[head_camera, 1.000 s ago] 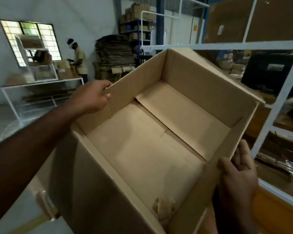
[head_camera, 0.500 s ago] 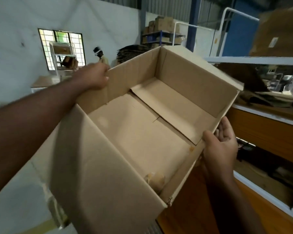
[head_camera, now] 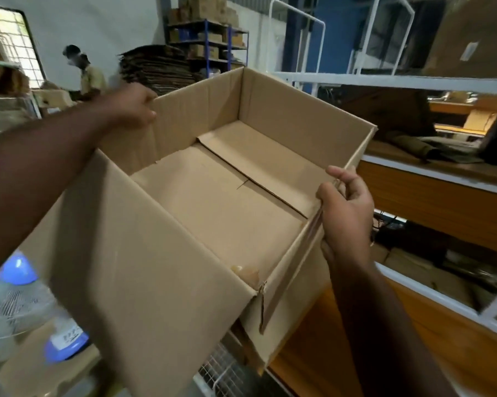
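Both my arms are out, each clamped on the box [head_camera: 284,110] rim.
My left arm stretches forward from the lower left; the left grip [head_camera: 133,106], blurred, curls its fingers over the rim. My right arm rises from the lower right; the right grip [head_camera: 346,207] pinches the rim, thumb inside, fingers outside.

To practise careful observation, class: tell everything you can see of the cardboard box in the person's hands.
The cardboard box is plain brown corrugated board, open at the top and empty. Its bottom flaps overlap on the floor, with what looks like a scrap of tape in the near corner. The near flap folds outward toward the camera. It is held tilted. The left hand grips the left wall's rim; the right hand pinches the right wall's rim.
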A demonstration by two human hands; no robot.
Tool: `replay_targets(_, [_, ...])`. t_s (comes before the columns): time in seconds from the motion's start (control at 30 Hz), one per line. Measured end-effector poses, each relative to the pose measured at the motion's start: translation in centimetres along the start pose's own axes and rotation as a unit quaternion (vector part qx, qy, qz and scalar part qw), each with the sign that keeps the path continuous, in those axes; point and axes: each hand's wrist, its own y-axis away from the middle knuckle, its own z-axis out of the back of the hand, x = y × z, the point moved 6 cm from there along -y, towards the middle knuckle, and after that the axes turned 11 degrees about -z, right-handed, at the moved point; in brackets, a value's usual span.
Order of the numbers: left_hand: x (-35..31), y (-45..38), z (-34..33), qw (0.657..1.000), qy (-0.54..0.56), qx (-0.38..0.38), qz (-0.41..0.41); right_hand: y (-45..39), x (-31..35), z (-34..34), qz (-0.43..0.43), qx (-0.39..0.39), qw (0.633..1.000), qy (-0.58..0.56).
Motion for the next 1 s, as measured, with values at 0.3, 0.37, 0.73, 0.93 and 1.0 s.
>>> replay_targets(0.3, [5.3, -7.9, -4.8, 0.999, 0.015, 0.042, -0.013, -5.4, -3.1, -6.3, 0.014, -0.024, 0.998, 0.063])
replay_targets(0.37, [7.1, -9.6, -6.3, 0.998, 0.015, 0.055, -0.018, -7.0, -4.3, -7.7, 0.012, -0.023, 0.997, 0.076])
replay_targets(0.73, [15.5, -14.1, -16.4, 0.979, -0.002, 0.194, -0.061, -7.9, -11.5, -13.7, 0.028, -0.081, 0.99, 0.11])
replay_targets(0.93, [18.6, -15.6, -22.2, 0.969, 0.05, 0.217, -0.107, -8.0, -14.2, -16.3, -0.044, -0.127, 0.97, 0.203])
replay_targets(1.0, [18.9, -17.0, -21.7, 0.969, 0.143, 0.18, -0.086, -8.1, -14.7, -16.6, -0.096, -0.125, 0.963, 0.219])
